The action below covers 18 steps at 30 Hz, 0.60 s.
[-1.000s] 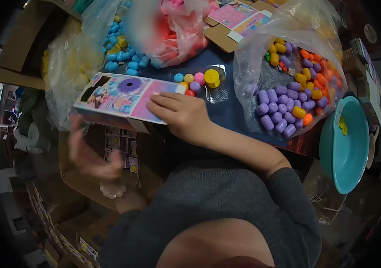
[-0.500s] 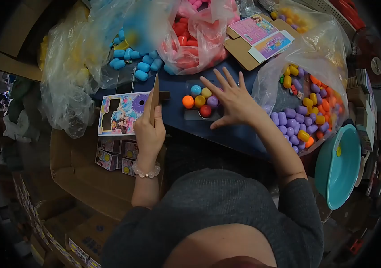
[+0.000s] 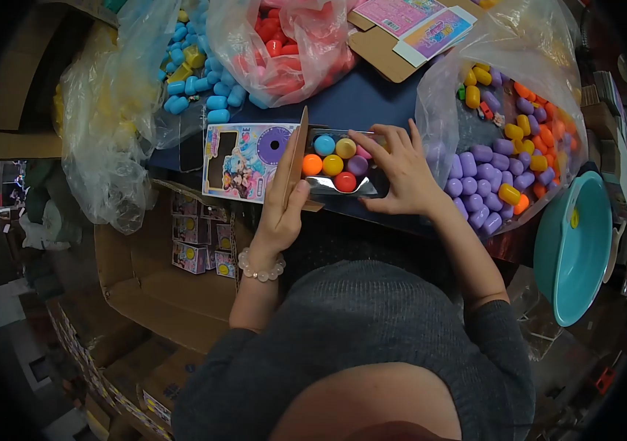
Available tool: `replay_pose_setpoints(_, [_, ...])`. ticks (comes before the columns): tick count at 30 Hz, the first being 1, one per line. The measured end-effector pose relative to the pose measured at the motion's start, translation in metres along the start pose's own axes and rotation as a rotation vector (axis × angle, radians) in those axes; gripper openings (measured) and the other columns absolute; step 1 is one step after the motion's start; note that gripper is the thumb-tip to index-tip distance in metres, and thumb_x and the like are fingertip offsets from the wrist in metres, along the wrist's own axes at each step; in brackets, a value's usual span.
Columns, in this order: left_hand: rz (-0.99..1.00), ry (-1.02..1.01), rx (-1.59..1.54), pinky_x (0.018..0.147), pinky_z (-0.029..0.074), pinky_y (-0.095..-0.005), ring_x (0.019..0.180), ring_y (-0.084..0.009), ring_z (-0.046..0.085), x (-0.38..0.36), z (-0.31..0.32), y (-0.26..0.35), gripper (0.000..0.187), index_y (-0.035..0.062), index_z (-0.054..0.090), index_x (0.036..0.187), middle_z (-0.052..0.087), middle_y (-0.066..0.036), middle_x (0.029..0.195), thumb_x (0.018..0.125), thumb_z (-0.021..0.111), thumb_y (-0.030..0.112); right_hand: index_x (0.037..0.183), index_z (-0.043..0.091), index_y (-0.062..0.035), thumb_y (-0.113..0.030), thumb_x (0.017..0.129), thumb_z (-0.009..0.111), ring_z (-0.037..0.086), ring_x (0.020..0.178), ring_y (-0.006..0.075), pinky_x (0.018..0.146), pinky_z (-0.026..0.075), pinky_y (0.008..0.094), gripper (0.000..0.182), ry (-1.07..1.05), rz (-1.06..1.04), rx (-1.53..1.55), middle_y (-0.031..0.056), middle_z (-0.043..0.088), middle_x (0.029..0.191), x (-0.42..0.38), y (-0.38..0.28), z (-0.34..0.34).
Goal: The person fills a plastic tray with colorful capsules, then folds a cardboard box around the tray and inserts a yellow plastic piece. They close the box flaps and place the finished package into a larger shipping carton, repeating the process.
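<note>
"Cardboard box (image 3: 258, 163) left, held how?"

"Left hand (image 3: 282, 212) clasps its raised flap. Right hand (image 3: 407, 176), half open, grips the clear plastic tray (image 3: 374, 183) of coloured balls (image 3: 333, 165) between both hands, at the box's open end."

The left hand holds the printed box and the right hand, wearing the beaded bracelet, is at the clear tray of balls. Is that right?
Wrong wrist: the head view shows the beaded bracelet on the left one. The left hand does hold the printed box, and the right hand is at the clear tray of balls.
</note>
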<state>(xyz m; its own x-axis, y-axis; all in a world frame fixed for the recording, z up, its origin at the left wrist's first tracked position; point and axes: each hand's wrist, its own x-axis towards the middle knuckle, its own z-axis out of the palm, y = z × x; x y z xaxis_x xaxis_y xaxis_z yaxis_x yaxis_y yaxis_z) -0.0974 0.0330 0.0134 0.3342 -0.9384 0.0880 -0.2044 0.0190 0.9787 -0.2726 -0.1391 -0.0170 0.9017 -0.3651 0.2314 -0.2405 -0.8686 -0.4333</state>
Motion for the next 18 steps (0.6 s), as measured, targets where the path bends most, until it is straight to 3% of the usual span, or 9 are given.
replay_pose_setpoints(3, [-0.002, 0.095, -0.228, 0.117, 0.019, -0.0365, 0.145, -0.0268, 0.025, -0.007, 0.028, 0.011, 0.066, -0.0011, 0.013, 0.153, 0.022, -0.019, 0.157, 0.094, 0.042, 0.007, 0.147, 0.038, -0.0177, -0.050, 0.059, 0.075, 0.043, 0.126, 0.0354, 0.113, 0.014, 0.0634, 0.101, 0.027, 0.024, 0.035, 0.0180, 0.046, 0.129, -0.005, -0.008, 0.002])
replay_pose_setpoints(4, [-0.003, -0.002, -0.341, 0.118, 0.016, -0.0365, 0.147, -0.0258, 0.019, -0.007, 0.035, 0.013, 0.071, 0.0002, 0.007, 0.154, 0.015, -0.017, 0.159, 0.093, 0.042, 0.005, 0.147, 0.038, -0.0177, -0.050, 0.059, 0.075, 0.043, 0.126, 0.0354, 0.113, 0.014, 0.0634, 0.101, 0.027, 0.031, 0.039, 0.0180, 0.046, 0.129, -0.005, -0.011, 0.004])
replay_pose_setpoints(7, [0.009, 0.001, -0.258, 0.118, 0.016, -0.0370, 0.147, -0.0268, 0.018, -0.006, 0.059, 0.000, 0.073, 0.0003, 0.004, 0.154, 0.013, -0.017, 0.160, 0.092, 0.042, 0.003, 0.147, 0.038, -0.0150, -0.052, 0.061, 0.077, 0.042, 0.127, 0.0358, 0.112, 0.014, 0.0649, 0.101, 0.047, 0.022, 0.060, 0.0176, 0.046, 0.131, -0.005, -0.016, 0.008])
replay_pose_setpoints(10, [-0.015, 0.079, -0.386, 0.118, 0.017, -0.0380, 0.146, -0.0270, 0.020, 0.002, 0.069, -0.007, 0.073, 0.0016, 0.004, 0.154, 0.014, -0.017, 0.159, 0.092, 0.043, 0.002, 0.145, 0.039, -0.0111, -0.044, 0.070, 0.078, 0.042, 0.127, 0.0391, 0.109, 0.020, 0.0666, 0.091, 0.156, 0.003, 0.166, 0.0195, 0.043, 0.133, -0.002, -0.006, 0.010])
replay_pose_setpoints(12, [-0.003, 0.151, -0.444, 0.118, 0.018, -0.0377, 0.144, -0.0258, 0.023, 0.005, 0.074, -0.012, 0.073, 0.0027, 0.004, 0.155, 0.016, -0.016, 0.158, 0.092, 0.042, 0.003, 0.138, 0.046, -0.0063, -0.032, 0.077, 0.076, 0.042, 0.127, 0.0416, 0.110, 0.028, 0.0580, 0.073, 0.241, 0.065, 0.234, 0.0215, 0.041, 0.137, -0.008, 0.008, 0.011])
replay_pose_setpoints(13, [-0.004, 0.151, -0.451, 0.118, 0.018, -0.0377, 0.144, -0.0258, 0.023, 0.005, 0.076, -0.015, 0.073, 0.0027, 0.004, 0.155, 0.016, -0.016, 0.158, 0.092, 0.042, 0.003, 0.130, 0.053, -0.0029, -0.021, 0.081, 0.074, 0.048, 0.122, 0.0406, 0.106, 0.037, 0.0478, 0.056, 0.322, 0.175, 0.297, 0.0227, 0.047, 0.133, -0.012, 0.008, 0.007])
replay_pose_setpoints(17, [-0.001, 0.155, -0.416, 0.118, 0.016, -0.0374, 0.146, -0.0257, 0.021, 0.004, 0.074, -0.022, 0.074, 0.0023, 0.003, 0.155, 0.015, -0.016, 0.159, 0.092, 0.042, 0.003, 0.125, 0.056, -0.0009, -0.021, 0.081, 0.074, 0.057, 0.113, 0.0340, 0.094, 0.047, 0.0402, 0.051, 0.347, 0.338, 0.244, 0.0220, 0.055, 0.121, -0.019, 0.021, 0.010])
replay_pose_setpoints(18, [-0.019, 0.139, -0.406, 0.118, 0.015, -0.0375, 0.146, -0.0258, 0.019, 0.005, 0.074, -0.021, 0.074, 0.0022, 0.003, 0.154, 0.014, -0.016, 0.159, 0.092, 0.042, 0.003, 0.123, 0.056, 0.0006, -0.020, 0.082, 0.074, 0.062, 0.103, 0.0284, 0.083, 0.050, 0.0367, 0.050, 0.276, 0.450, 0.298, 0.0192, 0.059, 0.112, -0.016, 0.018, 0.006])
